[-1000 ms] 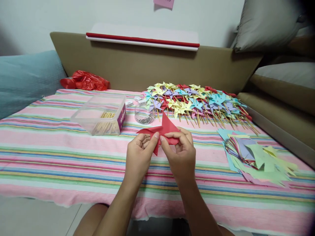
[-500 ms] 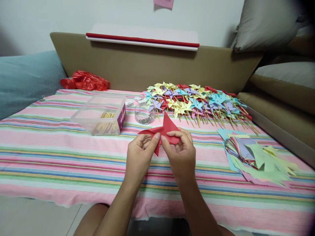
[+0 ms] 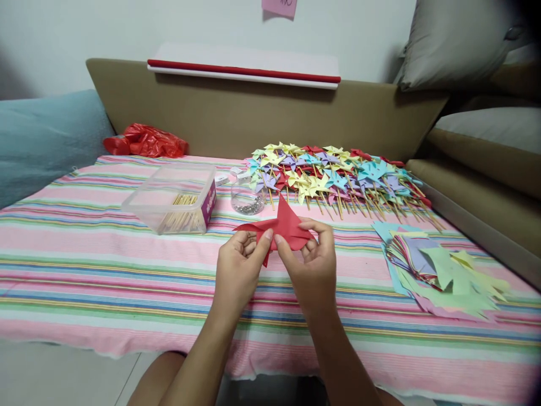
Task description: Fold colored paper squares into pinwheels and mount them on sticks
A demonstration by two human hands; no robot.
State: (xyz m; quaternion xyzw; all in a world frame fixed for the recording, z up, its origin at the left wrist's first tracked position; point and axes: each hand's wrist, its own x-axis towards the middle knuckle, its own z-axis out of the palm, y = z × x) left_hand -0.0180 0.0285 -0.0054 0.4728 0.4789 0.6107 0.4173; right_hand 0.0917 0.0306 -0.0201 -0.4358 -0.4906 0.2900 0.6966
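Observation:
A red paper pinwheel (image 3: 288, 221), its blades partly folded, is held up above the striped cloth between my two hands. My left hand (image 3: 240, 259) pinches its left side, thumb pressed near the centre. My right hand (image 3: 313, 262) grips the right side, with the thumb by the centre and the index finger bent over a blade. One pointed blade stands up toward the back, and another points left. No stick shows on this pinwheel. Just beyond my hands stands a clear round tub (image 3: 247, 201) of small metal pins.
Left of the tub, a clear plastic box (image 3: 169, 194) holds wooden sticks. Many finished pinwheels (image 3: 338, 175) on sticks lie at the back right. Cut paper sheets (image 3: 443, 276) are piled at the right. A red plastic bag (image 3: 147, 141) lies at the back left.
The red paper has turned slightly and shifted a little left. My right index finger has moved up along its right blade, and the lower tip shows less. Both hands keep their hold.

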